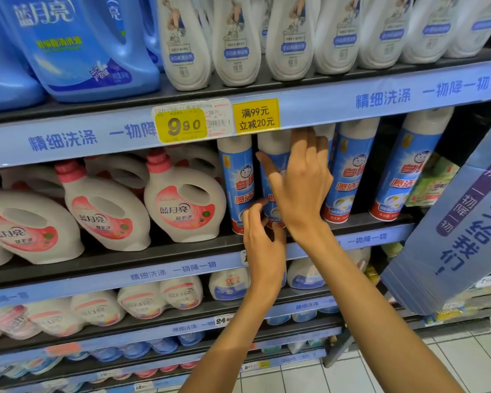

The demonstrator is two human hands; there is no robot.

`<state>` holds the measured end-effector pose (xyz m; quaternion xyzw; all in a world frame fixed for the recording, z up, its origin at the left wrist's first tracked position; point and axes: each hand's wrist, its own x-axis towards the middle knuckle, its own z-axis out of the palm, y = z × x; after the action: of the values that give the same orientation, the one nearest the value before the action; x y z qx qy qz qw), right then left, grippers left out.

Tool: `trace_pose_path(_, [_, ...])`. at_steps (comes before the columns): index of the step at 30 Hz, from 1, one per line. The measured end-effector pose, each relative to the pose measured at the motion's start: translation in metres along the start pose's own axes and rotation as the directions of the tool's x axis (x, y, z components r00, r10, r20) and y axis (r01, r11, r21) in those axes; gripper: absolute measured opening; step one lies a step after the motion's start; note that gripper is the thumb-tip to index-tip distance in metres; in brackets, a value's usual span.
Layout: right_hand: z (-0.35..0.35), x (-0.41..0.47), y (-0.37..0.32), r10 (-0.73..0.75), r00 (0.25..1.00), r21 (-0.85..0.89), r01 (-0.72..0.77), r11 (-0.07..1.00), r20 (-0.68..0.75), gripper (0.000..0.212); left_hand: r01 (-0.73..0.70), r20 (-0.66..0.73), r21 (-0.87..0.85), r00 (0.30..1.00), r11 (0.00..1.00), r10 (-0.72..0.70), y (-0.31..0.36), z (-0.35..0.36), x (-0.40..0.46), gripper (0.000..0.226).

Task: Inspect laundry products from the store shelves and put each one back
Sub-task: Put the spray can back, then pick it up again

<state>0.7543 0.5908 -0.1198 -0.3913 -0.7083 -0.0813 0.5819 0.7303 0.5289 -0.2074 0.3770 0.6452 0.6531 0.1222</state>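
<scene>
A blue and white spray can (273, 150) with a red base stands upright on the middle shelf (380, 237), in a row of like cans. My right hand (301, 185) lies flat against its front, fingers straight and pointing up, thumb spread to the left across the can. My left hand (262, 242) is at the can's base, its fingers loosely curled and touching the bottom edge. Most of the can's label is hidden behind my right hand.
Matching spray cans stand to the left (238, 182) and right (349, 171). White jugs with pink caps (182, 205) fill the shelf's left side. Blue jugs (80, 43) and white pouches (238, 38) sit above. A blue hanging sign (459, 222) juts out at right.
</scene>
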Motion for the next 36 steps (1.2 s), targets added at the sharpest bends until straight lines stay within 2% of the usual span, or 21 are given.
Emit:
trace_pose_path(2, [-0.001,-0.009,-0.003,0.024,0.999,0.085,-0.021,0.996,-0.029,0.038,-0.003,0.017,0.001,1.0,1.0,0.003,0.001,0.0,-0.003,0.057])
trace_pose_path(4, [-0.004,-0.017,-0.006,0.086,0.996,0.257,-0.09,0.962,0.028,0.044,-0.031,0.02,0.003,0.999,1.0,0.031,0.004,-0.002,-0.007,0.061])
trace_pose_path(7, [-0.014,-0.023,-0.011,0.155,0.982,0.502,-0.19,0.844,0.112,0.059,0.007,0.024,-0.07,1.0,0.997,-0.005,0.005,-0.006,-0.009,0.056])
trace_pose_path(9, [-0.022,-0.022,-0.011,0.165,0.976,0.572,-0.215,0.792,0.139,0.065,-0.036,0.042,-0.003,0.998,0.999,0.036,0.0,-0.009,-0.008,0.061])
trace_pose_path(13, [-0.035,-0.018,-0.007,0.095,0.97,0.616,-0.217,0.757,0.226,0.067,-0.059,0.034,0.041,0.998,0.997,0.058,-0.005,-0.016,-0.007,0.071])
trace_pose_path(16, [-0.046,-0.02,-0.009,0.098,0.958,0.651,-0.256,0.715,0.269,0.069,-0.013,0.033,0.023,0.999,1.0,0.013,-0.006,-0.02,-0.009,0.072])
trace_pose_path(19, [-0.057,-0.027,-0.012,0.098,0.948,0.677,-0.285,0.679,0.302,0.07,0.024,0.083,-0.006,0.996,1.0,-0.023,-0.01,-0.028,-0.016,0.065])
trace_pose_path(24, [-0.071,-0.031,-0.013,0.137,0.951,0.666,-0.294,0.686,0.278,0.067,0.021,0.184,-0.15,0.983,0.988,0.007,-0.01,-0.047,-0.034,0.054])
trace_pose_path(28, [-0.074,-0.036,-0.016,0.13,0.946,0.704,-0.308,0.64,0.296,0.07,0.059,0.256,-0.212,0.967,0.975,-0.003,-0.004,-0.059,-0.043,0.049])
trace_pose_path(30, [-0.073,-0.038,-0.016,0.155,0.903,0.746,-0.42,0.517,0.401,0.065,0.115,0.337,-0.248,0.941,0.962,-0.025,-0.003,-0.069,-0.049,0.045])
trace_pose_path(31, [-0.072,-0.038,-0.015,0.174,0.851,0.749,-0.52,0.41,0.496,0.059,0.161,0.387,-0.26,0.921,0.952,-0.05,-0.004,-0.074,-0.052,0.044])
trace_pose_path(34, [-0.066,-0.042,-0.008,0.158,0.602,0.602,-0.797,0.051,0.783,0.045,0.413,0.495,-0.289,0.837,0.864,-0.234,-0.007,-0.086,-0.065,0.066])
trace_pose_path(36, [-0.06,-0.05,-0.005,0.18,0.505,0.517,-0.856,-0.024,0.844,0.042,0.572,0.554,-0.334,0.762,0.75,-0.334,-0.011,-0.092,-0.071,0.076])
